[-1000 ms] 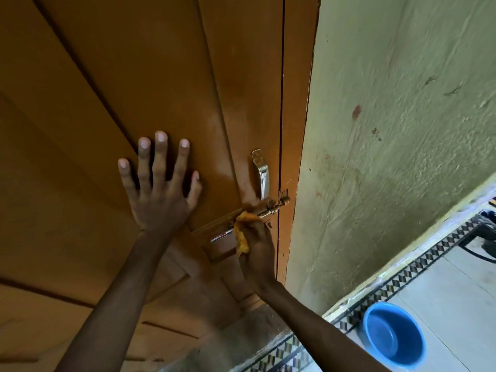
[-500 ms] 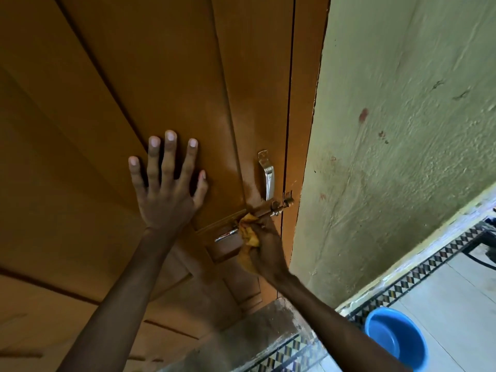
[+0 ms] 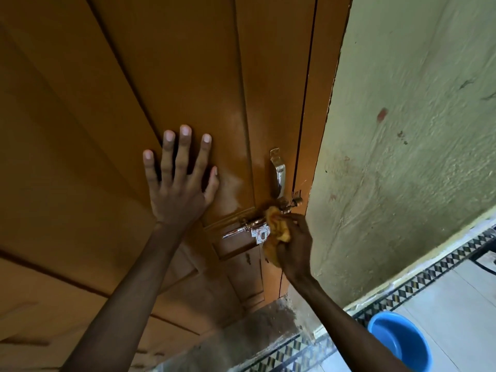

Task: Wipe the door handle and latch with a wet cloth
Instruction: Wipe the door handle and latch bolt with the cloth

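Observation:
An orange-brown wooden door fills the left of the view. A shiny metal handle stands upright near its right edge. Below it runs a sliding bolt latch, slanting up to its right end by the frame. My right hand grips a bunched yellow cloth and presses it onto the latch's right part, hiding that section of the bolt. My left hand lies flat on the door with fingers spread, left of the handle, holding nothing.
A rough pale green wall stands right of the door frame. A blue plastic basin sits on the light tiled floor at the lower right, beside a black-and-white patterned tile border. A worn concrete threshold lies under the door.
My right hand has slid the cloth to the right along the latch, uncovering the bolt's left part and plate. My left hand stays flat on the door. The view has shifted slightly.

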Available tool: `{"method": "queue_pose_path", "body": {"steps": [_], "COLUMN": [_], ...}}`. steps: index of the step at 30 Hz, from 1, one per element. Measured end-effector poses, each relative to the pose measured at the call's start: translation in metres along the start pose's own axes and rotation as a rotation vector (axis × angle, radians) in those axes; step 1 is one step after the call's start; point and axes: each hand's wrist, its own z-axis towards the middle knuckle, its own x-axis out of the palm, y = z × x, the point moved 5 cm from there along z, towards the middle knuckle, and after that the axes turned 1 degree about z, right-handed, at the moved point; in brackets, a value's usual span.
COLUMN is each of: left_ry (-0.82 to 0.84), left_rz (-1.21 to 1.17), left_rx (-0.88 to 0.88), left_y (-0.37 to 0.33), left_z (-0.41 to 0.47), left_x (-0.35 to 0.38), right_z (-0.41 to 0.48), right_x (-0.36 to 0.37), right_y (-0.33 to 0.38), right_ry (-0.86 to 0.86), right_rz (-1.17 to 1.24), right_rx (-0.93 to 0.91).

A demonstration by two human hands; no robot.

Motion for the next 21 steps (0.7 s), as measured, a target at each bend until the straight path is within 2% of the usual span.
{"method": "queue_pose_path", "body": {"steps": [1, 3, 8, 10, 13, 14, 17, 21], "left_ry": [-0.001, 0.002, 0.005, -0.002, -0.007, -0.005, 0.0, 0.003], "left_rz": [0.001, -0.001, 0.006, 0.004, 0.006, 0.005, 0.001, -0.003], "left_rx": [0.002, 0.001, -0.001, 0.002, -0.002, -0.001, 0.003, 0.003], "left_y": [0.0, 0.0, 0.001, 0.001, 0.001, 0.001, 0.001, 0.0], "left_z": [0.001, 0.001, 0.0, 0.0, 0.0, 0.0, 0.001, 0.0], "left_x": [0.0, 0.0, 0.0, 0.0, 0.001, 0.0, 0.0, -0.001], "right_z": [0.005, 0.004, -0.017, -0.005, 0.007, 0.005, -0.011, 0.004], "right_x": [-0.002, 0.012, 0.031, 0.017, 0.006, 0.013, 0.036, 0.015], "right_y": [-0.002, 0.004, 0.018, 0.014, 0.012, 0.015, 0.021, 0.013], "right_ry": [-0.087, -0.089, 0.213, 0.14, -0.138, -0.146, 0.022, 0.233], "right_rz": [-0.059, -0.068, 0.015, 0.028, -0.043, -0.026, 0.053, -0.049], "right_rx": [-0.004, -0.007, -0.157, -0.102, 0.011, 0.016, -0.087, -0.213]}}
